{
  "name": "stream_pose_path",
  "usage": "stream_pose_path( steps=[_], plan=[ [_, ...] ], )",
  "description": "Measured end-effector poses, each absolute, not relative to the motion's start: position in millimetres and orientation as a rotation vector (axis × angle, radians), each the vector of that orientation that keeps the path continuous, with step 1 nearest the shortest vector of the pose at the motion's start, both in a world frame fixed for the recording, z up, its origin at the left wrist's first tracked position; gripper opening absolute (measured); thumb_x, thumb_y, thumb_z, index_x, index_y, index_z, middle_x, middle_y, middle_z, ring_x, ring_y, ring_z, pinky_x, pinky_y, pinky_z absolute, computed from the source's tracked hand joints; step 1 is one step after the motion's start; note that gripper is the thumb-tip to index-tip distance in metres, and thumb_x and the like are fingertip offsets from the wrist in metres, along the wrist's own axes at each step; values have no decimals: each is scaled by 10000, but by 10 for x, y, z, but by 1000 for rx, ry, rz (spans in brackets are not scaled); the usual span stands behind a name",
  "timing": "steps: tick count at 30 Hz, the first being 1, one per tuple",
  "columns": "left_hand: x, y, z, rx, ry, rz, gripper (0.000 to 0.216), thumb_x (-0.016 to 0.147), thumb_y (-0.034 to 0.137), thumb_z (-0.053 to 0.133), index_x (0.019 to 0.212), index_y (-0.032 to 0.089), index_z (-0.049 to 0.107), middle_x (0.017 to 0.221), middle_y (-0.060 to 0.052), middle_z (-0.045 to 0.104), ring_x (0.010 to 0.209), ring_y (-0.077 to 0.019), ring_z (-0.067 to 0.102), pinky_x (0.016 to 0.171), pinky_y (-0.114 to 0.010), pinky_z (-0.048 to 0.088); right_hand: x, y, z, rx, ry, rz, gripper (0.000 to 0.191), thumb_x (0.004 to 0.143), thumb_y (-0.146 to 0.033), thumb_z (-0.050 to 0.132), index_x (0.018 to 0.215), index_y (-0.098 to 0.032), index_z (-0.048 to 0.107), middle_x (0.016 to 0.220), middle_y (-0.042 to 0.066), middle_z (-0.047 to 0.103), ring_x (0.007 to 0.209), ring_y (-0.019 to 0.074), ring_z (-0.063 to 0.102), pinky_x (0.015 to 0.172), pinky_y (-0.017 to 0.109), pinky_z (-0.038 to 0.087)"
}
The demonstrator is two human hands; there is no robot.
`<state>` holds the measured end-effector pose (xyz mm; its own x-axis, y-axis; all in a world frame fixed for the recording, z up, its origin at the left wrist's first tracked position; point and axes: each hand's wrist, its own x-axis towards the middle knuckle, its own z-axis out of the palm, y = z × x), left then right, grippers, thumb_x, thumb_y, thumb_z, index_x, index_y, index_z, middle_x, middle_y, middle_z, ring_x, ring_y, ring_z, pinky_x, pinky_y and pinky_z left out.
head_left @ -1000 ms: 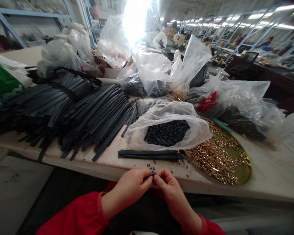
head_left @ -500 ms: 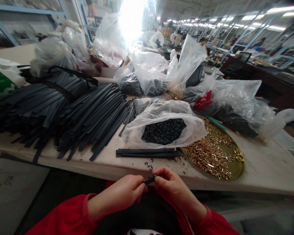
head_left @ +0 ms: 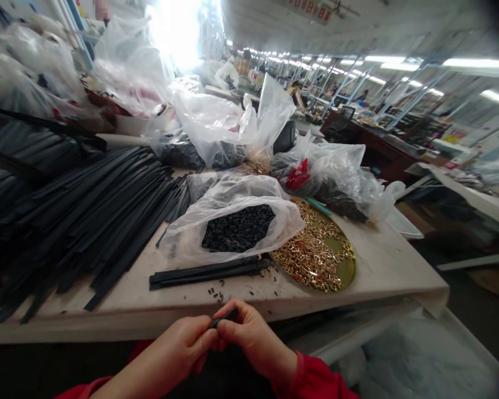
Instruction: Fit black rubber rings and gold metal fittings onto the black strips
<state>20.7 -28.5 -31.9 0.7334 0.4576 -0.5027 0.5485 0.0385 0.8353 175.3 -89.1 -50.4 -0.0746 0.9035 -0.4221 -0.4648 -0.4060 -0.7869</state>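
My left hand (head_left: 178, 349) and my right hand (head_left: 249, 338) meet just below the table's front edge, both pinched on the end of a narrow black strap (head_left: 224, 317) that pokes out between the fingertips. Red sleeves cover both wrists. Just beyond the hands, a few black straps (head_left: 208, 271) lie flat on the table (head_left: 382, 266), with small black loops scattered beside them. Behind those sits an open clear bag of black loops (head_left: 237, 227). A round gold tray (head_left: 345, 266) heaped with small gold metal pieces stands to its right.
A large pile of long black straps (head_left: 75, 216) fills the table's left side. Clear plastic bags (head_left: 220, 122) crowd the back, one with a red item (head_left: 297, 174). The table's right corner is near a lower white surface (head_left: 399, 354). Other workbenches stretch into the distance.
The view has swung to the right and tilted, so the table contents shifted left. My hands stay together on the black strap, sitting slightly lower and more to the left in the picture.
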Motion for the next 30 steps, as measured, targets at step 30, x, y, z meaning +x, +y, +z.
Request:
stream_pose_path(
  steps=[30],
  plan=[
    [415,-220,-82,1485,958,57,189,734,328,351,766,187,473,516,64,431,438,-103,367,436,-203,283,3281,-238,-489,-2578,-1893,-27,216,832,-82,407,885,-109,615,872,164,640,820,218,613,699,289,395]
  ],
)
